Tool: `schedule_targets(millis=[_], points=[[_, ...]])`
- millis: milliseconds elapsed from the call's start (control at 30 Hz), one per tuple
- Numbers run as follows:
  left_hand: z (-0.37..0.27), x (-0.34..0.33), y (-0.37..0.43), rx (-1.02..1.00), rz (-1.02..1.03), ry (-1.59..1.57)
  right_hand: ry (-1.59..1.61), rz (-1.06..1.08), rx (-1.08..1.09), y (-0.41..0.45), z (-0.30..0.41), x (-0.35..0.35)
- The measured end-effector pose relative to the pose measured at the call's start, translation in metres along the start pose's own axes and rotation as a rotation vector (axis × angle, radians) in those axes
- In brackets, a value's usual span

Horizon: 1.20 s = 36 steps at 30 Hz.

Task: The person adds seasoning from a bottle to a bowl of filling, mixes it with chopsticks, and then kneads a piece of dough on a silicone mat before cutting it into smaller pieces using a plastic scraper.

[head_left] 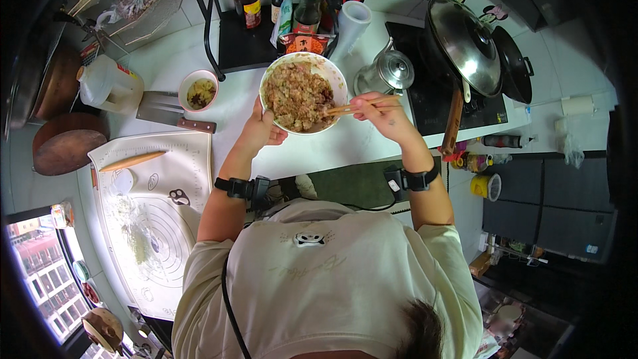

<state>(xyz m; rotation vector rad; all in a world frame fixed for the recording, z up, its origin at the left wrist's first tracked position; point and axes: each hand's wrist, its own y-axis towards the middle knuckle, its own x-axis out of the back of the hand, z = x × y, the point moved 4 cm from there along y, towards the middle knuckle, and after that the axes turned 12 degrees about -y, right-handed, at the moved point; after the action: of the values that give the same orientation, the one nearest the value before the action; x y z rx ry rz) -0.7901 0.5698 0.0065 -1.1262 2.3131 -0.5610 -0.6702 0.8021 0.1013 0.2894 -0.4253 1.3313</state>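
Observation:
My left hand point(263, 129) grips the lower left rim of a white bowl point(340, 76), fingers under its side. Minced filling point(298, 94), brownish with a darker patch at the right, covers most of the bowl's inside. In my right hand point(381, 115) is a pair of wooden chopsticks point(344, 109), their tips in the filling by the bowl's right edge. Left of the bowl stands a small pink-rimmed bowl point(199, 90) with pieces of spice in liquid. A cleaver point(162, 109) with a wooden handle lies beside it.
A black rack point(234, 42) with sauce bottles stands behind the bowl. To the right are a metal pot point(391, 71) and a lidded wok point(463, 45) on a black cooktop point(428, 122). At left, a pastry mat point(197, 159) bears a rolling pin point(132, 161) near a plastic jug point(112, 85).

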Motion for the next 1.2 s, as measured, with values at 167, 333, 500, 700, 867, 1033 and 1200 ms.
schedule_targets(millis=[167,333,500,700,867,1033,1200], points=[[0.003,0.001,0.002,-0.001,-0.015,0.006,-0.282,-0.179,0.065,-0.013,0.01,0.003],[0.003,0.0,0.002,0.003,-0.008,-0.011,-0.279,-0.231,-0.087,-0.028,0.007,-0.071],[0.003,0.001,0.003,-0.01,-0.005,-0.013,0.049,-0.232,0.005,-0.01,0.015,-0.037],[0.002,0.0,0.001,-0.019,-0.022,0.019,-0.176,-0.275,0.111,0.028,0.021,-0.002],[0.002,-0.001,-0.001,-0.011,-0.018,-0.01,-0.257,-0.183,-0.025,0.007,-0.021,-0.012],[0.003,0.001,0.002,-0.002,0.015,-0.023,-0.196,-0.199,0.069,-0.016,0.012,-0.051],[0.004,0.003,0.003,-0.002,0.014,-0.034,-0.176,-0.052,-0.036,-0.008,0.03,-0.036]])
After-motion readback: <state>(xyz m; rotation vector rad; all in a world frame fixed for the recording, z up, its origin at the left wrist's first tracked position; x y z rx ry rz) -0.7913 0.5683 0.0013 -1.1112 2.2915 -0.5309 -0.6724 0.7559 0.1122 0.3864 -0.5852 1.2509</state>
